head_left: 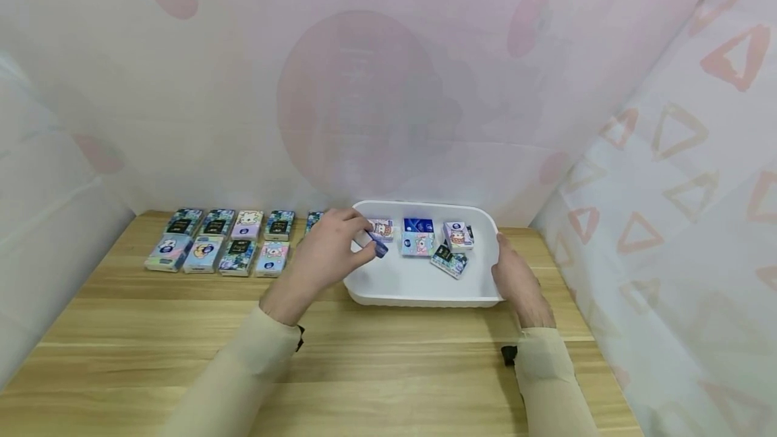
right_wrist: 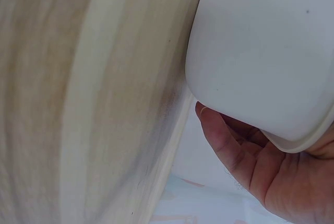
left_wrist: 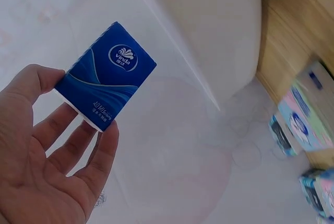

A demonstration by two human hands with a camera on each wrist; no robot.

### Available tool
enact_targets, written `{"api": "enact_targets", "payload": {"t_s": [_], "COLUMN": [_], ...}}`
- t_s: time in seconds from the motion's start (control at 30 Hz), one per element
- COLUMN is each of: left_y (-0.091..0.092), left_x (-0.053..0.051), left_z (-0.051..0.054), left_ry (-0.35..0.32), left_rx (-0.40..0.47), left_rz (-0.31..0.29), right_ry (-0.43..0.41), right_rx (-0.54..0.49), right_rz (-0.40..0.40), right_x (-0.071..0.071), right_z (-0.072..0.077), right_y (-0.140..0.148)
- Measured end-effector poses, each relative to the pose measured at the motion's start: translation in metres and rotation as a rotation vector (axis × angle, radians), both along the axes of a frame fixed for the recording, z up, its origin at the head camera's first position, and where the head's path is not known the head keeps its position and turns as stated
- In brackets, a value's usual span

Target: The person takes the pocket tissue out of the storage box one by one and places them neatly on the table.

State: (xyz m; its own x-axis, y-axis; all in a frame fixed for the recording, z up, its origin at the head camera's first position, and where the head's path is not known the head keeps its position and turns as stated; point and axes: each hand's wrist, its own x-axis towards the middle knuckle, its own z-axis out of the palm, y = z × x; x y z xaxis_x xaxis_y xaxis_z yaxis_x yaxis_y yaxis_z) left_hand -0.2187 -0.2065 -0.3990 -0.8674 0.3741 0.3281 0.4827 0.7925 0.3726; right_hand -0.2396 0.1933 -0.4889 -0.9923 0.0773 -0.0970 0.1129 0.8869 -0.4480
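Left grip around one blue packet

Blue packet in the left grip at one end of a white tray, right grip at the other

Between my sleeves I'm seeing bare wood on the counter, opening a way to the white tray. Its near floor is offering room, while loose packs are crowding the back and middle. My left hand, pinching a blue pack, is blocking the left rim; my right hand is occupying the right end. Pack rows are hemming the left; wall sheeting is closing the rear.
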Motion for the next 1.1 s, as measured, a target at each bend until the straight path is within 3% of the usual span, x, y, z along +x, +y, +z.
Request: {"api": "enact_targets", "payload": {"t_s": [0.3, 0.63, 0.83, 1.1], "left_y": [-0.034, -0.065, -0.077, -0.084], "left_x": [0.006, 0.020, 0.027, 0.036], "left_z": [0.002, -0.003, -0.006, -0.018], "left_ry": [-0.002, 0.005, -0.009, -0.046], "left_rx": [0.001, -0.032, -0.069, -0.144], "left_rz": [0.047, 0.089, 0.087, 0.089], "right_ry": [-0.003, 0.002, 0.002, -0.013], "right_rx": [0.005, 0.011, 0.022, 0.002], "right_rz": [0.004, 0.011, 0.012, -0.004], "right_x": [-0.002, 0.000, -0.001, -0.002], "right_z": [-0.001, -0.001, 0.000, -0.001], "right_y": [0.001, 0.001, 0.001, 0.000]}}
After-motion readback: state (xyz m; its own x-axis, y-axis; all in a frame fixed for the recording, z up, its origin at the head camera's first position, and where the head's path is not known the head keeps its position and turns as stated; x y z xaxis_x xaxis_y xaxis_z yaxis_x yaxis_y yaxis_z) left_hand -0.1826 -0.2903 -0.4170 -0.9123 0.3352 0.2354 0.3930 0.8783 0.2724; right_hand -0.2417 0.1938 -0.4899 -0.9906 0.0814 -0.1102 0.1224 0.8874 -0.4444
